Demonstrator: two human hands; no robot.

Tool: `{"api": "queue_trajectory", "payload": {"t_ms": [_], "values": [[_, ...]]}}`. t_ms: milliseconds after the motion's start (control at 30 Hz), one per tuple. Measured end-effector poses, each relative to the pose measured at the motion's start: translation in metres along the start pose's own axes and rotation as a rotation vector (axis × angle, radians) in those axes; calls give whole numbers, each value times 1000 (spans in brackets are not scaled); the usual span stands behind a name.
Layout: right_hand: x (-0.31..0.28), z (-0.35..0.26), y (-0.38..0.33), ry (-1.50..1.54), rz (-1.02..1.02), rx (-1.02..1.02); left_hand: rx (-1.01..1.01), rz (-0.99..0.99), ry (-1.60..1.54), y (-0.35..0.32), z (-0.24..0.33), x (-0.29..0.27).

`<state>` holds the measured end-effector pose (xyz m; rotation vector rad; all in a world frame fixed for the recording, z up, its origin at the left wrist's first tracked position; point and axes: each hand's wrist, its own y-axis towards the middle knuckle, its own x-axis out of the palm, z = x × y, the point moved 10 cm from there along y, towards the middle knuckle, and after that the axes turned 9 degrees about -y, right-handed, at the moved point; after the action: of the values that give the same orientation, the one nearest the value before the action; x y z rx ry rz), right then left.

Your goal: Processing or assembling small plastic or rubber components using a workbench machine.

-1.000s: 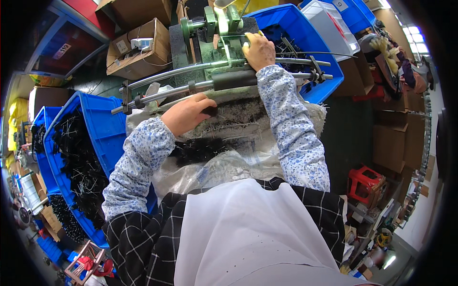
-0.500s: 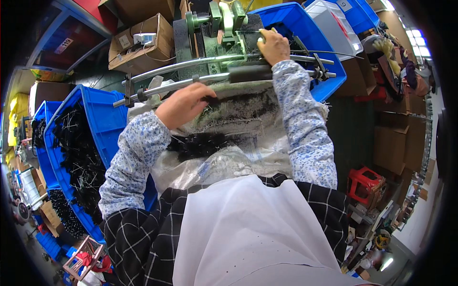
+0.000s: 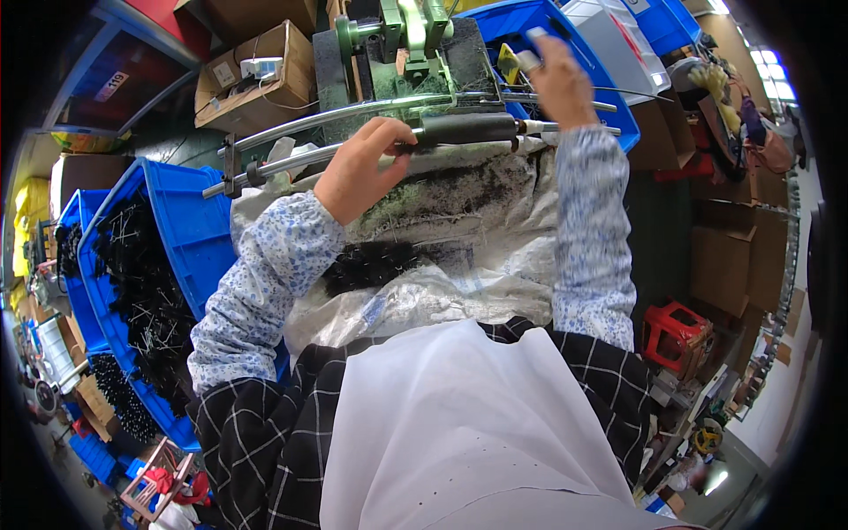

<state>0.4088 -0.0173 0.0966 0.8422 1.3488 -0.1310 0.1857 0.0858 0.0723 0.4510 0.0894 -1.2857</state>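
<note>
My left hand [image 3: 367, 168] is at the left end of a black cylinder [image 3: 468, 130] on the machine's metal rails [image 3: 305, 162]. Its thumb and fingers curl around a dark bit I cannot make out. Up at the right, my right hand [image 3: 564, 84] is blurred, thumb and forefinger apart, with white wraps on the tips. It hangs over a blue bin [image 3: 618, 137], beside a small yellow plate [image 3: 508, 64], and I see nothing in it. Below the rails a soiled pale cloth [image 3: 503, 265] carries a dark pile of bristles [image 3: 371, 265].
The green machine [image 3: 413, 35] stands beyond the rails. At my left, a blue bin [image 3: 190, 221] holds black bristly pieces with thin wires [image 3: 146, 291]. A cardboard box [image 3: 256, 79] sits at the far left, and a red stool [image 3: 676, 340] at the right.
My right hand has left the machine by the cylinder's right end and moved right over the bin. My left hand has risen rightward to the cylinder's left end.
</note>
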Motion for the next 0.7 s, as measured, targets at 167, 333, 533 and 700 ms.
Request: {"api": "queue_trajectory", "payload": {"t_ms": [167,333,533,700], "values": [[7,-124,-65,789,-553,-104,66,124,-14,13,5,2],[19,-71,-18,155,-166,49,-6,138,-3,-17,-7,0],[73,-59,9,-113,-175,27,-348,-712,384,-99,-84,83],[76,-61,11,-54,-138,-16,-422,-832,348,-106,-87,94]]}}
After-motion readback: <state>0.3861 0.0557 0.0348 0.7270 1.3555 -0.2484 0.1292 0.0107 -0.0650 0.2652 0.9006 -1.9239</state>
